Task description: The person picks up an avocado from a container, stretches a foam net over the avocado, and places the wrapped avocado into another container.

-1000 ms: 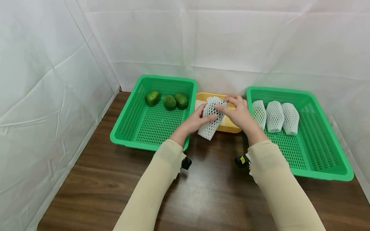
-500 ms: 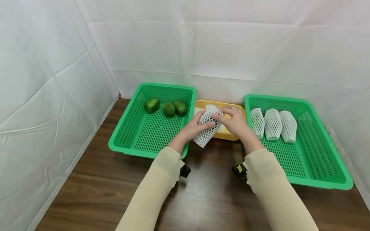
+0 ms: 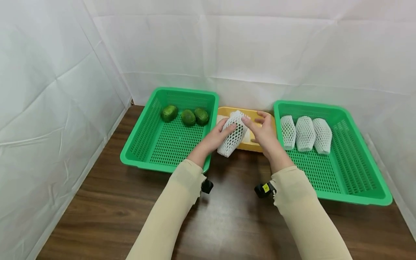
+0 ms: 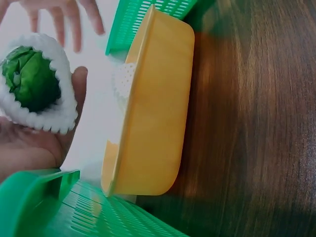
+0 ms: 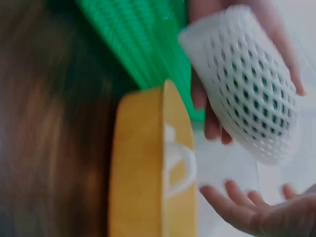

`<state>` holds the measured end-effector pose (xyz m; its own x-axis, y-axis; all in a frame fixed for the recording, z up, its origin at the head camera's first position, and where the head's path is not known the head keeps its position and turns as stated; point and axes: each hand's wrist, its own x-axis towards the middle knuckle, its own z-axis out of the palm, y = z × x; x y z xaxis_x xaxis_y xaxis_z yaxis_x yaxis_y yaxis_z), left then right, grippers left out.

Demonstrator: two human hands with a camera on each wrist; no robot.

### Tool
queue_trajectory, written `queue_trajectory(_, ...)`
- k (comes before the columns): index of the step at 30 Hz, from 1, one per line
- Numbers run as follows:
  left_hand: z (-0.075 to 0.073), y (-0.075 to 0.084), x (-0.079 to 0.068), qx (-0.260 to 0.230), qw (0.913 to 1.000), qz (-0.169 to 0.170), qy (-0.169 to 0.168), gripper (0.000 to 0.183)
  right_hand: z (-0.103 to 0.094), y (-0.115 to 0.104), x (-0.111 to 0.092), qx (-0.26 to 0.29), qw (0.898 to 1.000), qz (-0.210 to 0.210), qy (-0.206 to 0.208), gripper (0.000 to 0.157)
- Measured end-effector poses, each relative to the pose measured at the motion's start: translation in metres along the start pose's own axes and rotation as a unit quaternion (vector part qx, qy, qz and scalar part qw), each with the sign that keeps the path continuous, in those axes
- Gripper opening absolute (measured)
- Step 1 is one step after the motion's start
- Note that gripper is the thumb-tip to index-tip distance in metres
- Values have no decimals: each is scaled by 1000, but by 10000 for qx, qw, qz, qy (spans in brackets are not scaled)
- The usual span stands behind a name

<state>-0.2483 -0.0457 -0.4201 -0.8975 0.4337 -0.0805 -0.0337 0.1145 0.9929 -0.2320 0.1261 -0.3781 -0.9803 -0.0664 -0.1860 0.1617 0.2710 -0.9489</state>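
- Now, we have the left hand (image 3: 214,138) gripping a white foam net (image 3: 234,137), fingers curled round it and the thumb laid over the mesh.
- Inside that net we spot a green fruit (image 4: 33,81): its end peeks out of the net's mouth in the left wrist view, and green shows through the holes in the right wrist view.
- Up off the table (image 3: 107,209), the net is held tilted at the near edge of a yellow tray (image 3: 251,147).
- Over to the right hand (image 3: 265,136): fingers spread and loosely bent, holding nothing, just beside the net with a gap we can make out in both wrist views.
- White foam pieces (image 4: 123,81) sit in the tray, partly hidden from us.
- On the left, we see three green fruits (image 3: 188,117) toward the far side of a green basket (image 3: 172,144), two side by side and one slightly apart.
- Across to the right, three netted pieces (image 3: 305,133) line up in a second basket (image 3: 320,177).
- Behind it all, we get white sheeting (image 3: 250,47).
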Motion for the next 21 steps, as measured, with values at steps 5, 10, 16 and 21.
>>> queue_trajectory(5, -1, 0, 2, 72, 9999, 139, -3, 51, 9, 10, -3, 1134, 9858, 840, -915, 84)
queue_trajectory(10, 0, 0, 2, 26, 9999, 137, 62, 51, 14, 13, -2, 1215, 9857, 718, -917, 73)
queue_trajectory(16, 0, -2, 3, -404, 9990, 214, -27, 53, 2, 2, -2, 953, 9901, 646, -799, 73)
queue_trajectory(21, -3, -1, 3, -511, 9985, 207, -12, 54, -24, -17, -3, 885, 9912, 579, -795, 73)
